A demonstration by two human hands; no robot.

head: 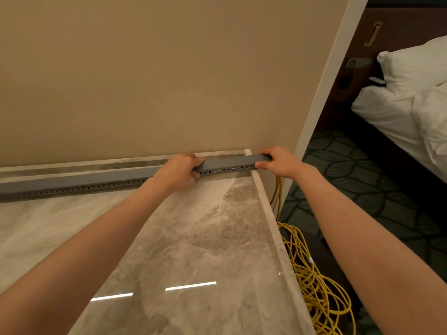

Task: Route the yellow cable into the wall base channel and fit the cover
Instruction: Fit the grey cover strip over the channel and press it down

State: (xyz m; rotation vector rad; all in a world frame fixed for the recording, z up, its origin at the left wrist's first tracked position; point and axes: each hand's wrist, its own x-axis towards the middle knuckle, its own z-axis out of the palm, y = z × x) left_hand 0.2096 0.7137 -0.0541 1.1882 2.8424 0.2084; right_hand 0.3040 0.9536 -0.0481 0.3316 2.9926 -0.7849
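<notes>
Lowest in the frame lies a glossy marble floor, veined grey and cream, with two bright strips of reflected light near the bottom centre; along its right edge, at lower right, a loose tangle of thin yellow cable is heaped on dark patterned carpet (one strand rises toward the wall corner). Two bare forearms reach up the frame; the left hand is closed round a long grey channel, a square plastic section with a row of small punched holes on its near face, and the right hand is clenched over its right end. The channel runs leftward along the marble skirting at the foot of a smooth beige wall; at upper right, a bed with rumpled white linen.
</notes>
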